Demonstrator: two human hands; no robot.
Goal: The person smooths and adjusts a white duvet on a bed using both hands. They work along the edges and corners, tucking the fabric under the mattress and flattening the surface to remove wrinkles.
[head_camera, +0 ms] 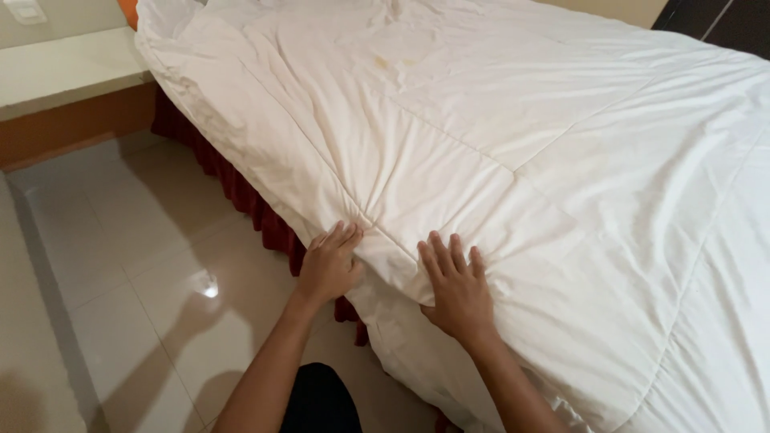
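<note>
Both hands lying open, flat on white quilt (497, 160) at near bed corner: left hand (327, 266) pressing edge, right hand (457, 290) just beside, fingers spreading. Red bed skirt (241, 192) hanging beneath, at left.

You're working in warm, fairly soft indoor light — bright enough to read every crease in the white duvet (497, 152). A small hot spot of glare sits on the glossy floor tiles (207, 286), a reflection of a lamp overhead. Your arms throw broad, soft-edged shadows across those tiles, falling toward the lower left. Focus is even and nothing smears — though the bed's straight edges bow slightly toward the frame's borders.
</note>
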